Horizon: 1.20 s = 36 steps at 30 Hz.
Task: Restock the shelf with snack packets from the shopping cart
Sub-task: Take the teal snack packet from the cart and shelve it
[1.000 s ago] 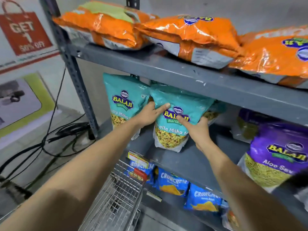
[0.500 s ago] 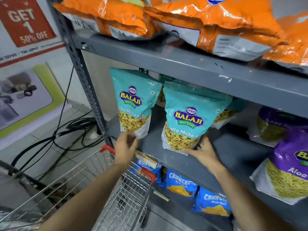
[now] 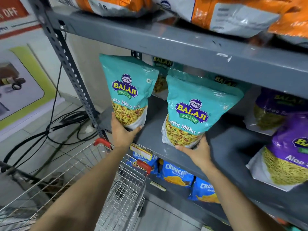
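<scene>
Two teal Balaji Khatta Mitha packets stand upright on the grey middle shelf (image 3: 155, 135). My left hand (image 3: 122, 130) cups the bottom of the left teal packet (image 3: 127, 90). My right hand (image 3: 197, 150) grips the bottom edge of the right teal packet (image 3: 198, 110). More teal packets (image 3: 162, 70) stand behind these two, mostly hidden. The wire shopping cart (image 3: 116, 189) with red corner guards sits below my left arm; what it holds is out of sight.
Orange packets (image 3: 233, 12) lie on the top shelf. Purple Aloo Sev packets (image 3: 286, 155) fill the right of the middle shelf. Blue Crunchex packets (image 3: 176, 174) stand on the lower shelf. Black cables (image 3: 55, 124) trail on the floor beside the shelf's upright post (image 3: 70, 64).
My left hand left the right packet, dropped toward the shelf edge, then took the left packet's bottom. My right hand slid down to the right packet's base. The view came closer.
</scene>
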### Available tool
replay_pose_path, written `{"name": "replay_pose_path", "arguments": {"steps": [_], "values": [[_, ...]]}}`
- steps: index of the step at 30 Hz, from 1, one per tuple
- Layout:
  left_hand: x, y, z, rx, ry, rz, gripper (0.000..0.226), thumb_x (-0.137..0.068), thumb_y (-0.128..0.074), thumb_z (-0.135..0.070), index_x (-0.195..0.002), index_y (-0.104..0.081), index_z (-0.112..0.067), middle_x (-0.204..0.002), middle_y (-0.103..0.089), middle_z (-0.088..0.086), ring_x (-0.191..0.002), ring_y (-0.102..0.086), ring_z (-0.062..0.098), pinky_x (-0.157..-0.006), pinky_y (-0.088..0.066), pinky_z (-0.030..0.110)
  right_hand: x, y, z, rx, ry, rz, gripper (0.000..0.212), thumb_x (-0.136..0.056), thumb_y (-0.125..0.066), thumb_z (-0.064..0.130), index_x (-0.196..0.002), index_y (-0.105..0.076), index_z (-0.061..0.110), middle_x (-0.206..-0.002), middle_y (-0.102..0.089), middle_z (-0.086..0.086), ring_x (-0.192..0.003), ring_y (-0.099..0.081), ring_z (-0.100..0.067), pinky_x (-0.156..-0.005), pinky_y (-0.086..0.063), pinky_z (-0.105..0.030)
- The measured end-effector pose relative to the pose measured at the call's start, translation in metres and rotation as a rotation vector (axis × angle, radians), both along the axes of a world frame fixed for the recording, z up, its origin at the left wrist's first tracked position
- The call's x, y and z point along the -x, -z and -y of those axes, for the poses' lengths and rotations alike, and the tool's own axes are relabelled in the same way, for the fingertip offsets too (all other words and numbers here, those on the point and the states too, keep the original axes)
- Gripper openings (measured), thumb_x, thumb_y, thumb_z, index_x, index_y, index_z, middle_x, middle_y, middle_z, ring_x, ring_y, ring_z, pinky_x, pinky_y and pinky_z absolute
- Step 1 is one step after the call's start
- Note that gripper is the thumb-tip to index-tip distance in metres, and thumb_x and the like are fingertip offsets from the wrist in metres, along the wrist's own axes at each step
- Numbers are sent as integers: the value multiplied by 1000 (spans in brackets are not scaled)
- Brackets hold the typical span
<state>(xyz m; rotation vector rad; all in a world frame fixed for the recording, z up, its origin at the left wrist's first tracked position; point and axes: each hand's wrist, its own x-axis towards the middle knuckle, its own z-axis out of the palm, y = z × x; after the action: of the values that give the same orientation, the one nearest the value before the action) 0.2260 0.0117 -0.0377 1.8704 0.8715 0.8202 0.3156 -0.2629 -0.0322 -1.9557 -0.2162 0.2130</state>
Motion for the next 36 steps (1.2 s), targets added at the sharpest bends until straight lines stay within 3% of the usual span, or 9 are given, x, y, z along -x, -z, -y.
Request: {"name": "replay_pose_path", "arguments": {"steps": [4,10,15,20,30,34,36], "values": [[2,0,9,22,-13,24,117,-49,-90,-41,-145,-24,-26,-141,-48,4,-130,-49,25,-109,-42,49,7,4,13,-40,7,-3,106,-41,-99,41,-133,-46,31,-125,-66,15,-120,-62,-8,-103,-53,-39],[4,-5,19,41,3,26,117,-55,-92,-34,-147,-22,-23,-145,-44,4,-134,-45,24,-112,-39,44,11,1,24,-58,0,-27,107,-39,-98,45,-131,-45,36,-122,-65,20,-117,-63,-6,-101,-55,-41],[8,-10,23,51,8,26,121,-56,-92,-36,-150,-18,-25,-149,-43,1,-136,-43,22,-111,-37,38,10,4,25,-90,-5,-63,111,-38,-99,45,-134,-45,34,-125,-66,14,-119,-63,-9,-102,-55,-44],[8,-13,29,38,23,8,121,-56,-91,-42,-151,-17,-25,-151,-42,-1,-137,-43,21,-108,-36,35,10,7,27,-151,-6,-119,111,-42,-100,31,-138,-44,30,-128,-66,11,-120,-63,-9,-104,-53,-42],[5,-10,31,46,10,21,121,-59,-90,-40,-152,-15,-22,-154,-37,2,-141,-38,21,-112,-33,35,7,10,29,-174,-24,-145,110,-41,-100,36,-136,-44,34,-128,-66,11,-122,-62,-11,-104,-53,-44],[7,-6,29,-2,55,-14,125,-60,-88,-44,-153,-9,-18,-158,-27,4,-146,-28,22,-119,-27,41,8,9,29,-172,-44,-128,107,-43,-100,37,-135,-43,37,-128,-65,12,-123,-62,-10,-102,-54,-41],[12,-4,31,-18,76,-27,121,-63,-87,-42,-153,-11,-15,-160,-22,6,-148,-21,22,-121,-20,39,10,5,31,-174,-59,-129,105,-49,-99,28,-137,-41,34,-129,-64,13,-124,-60,-9,-101,-54,-34]]}}
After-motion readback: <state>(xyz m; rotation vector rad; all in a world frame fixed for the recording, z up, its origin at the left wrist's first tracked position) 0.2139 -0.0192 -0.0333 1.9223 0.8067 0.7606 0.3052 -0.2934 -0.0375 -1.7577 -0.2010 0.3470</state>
